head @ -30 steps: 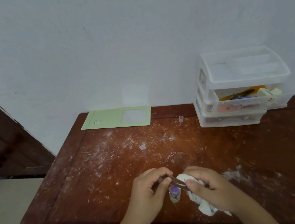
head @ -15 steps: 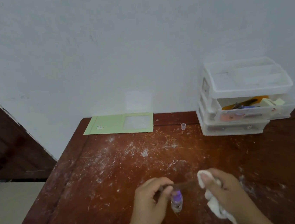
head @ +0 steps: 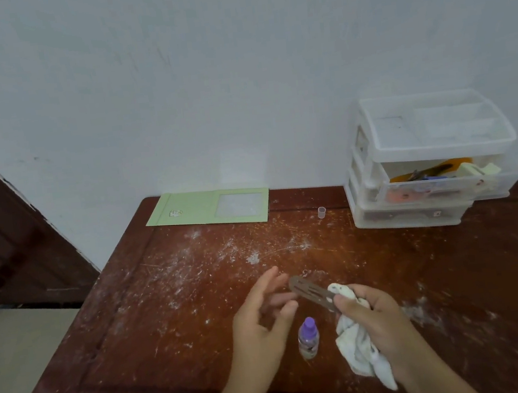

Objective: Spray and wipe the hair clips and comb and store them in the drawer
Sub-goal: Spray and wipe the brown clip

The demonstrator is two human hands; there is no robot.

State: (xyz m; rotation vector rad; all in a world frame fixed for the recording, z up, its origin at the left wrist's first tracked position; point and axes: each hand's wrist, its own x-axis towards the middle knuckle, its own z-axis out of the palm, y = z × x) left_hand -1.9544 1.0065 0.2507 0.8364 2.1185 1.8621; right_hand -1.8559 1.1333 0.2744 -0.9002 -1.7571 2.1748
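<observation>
A brown flat hair clip (head: 310, 291) sticks out up-left from my right hand (head: 373, 319), which pinches it together with a white cloth (head: 361, 351) that hangs down below the palm. My left hand (head: 263, 318) is open just left of the clip, fingers spread, holding nothing. A small spray bottle with a purple cap (head: 308, 337) stands on the table between my hands. The white plastic drawer unit (head: 424, 161) stands at the back right; its middle drawer (head: 443, 186) is pulled out and holds several coloured items. No comb can be made out.
The scratched brown wooden table (head: 182, 302) has white dust patches. A green card folder (head: 210, 206) lies at the back edge by the wall. A tiny clear cap (head: 322, 212) stands left of the drawers. A dark wooden door (head: 4, 241) is at the left.
My left hand let go of the clip and opened. My right hand now holds the clip along with the cloth. The camera moved a little closer.
</observation>
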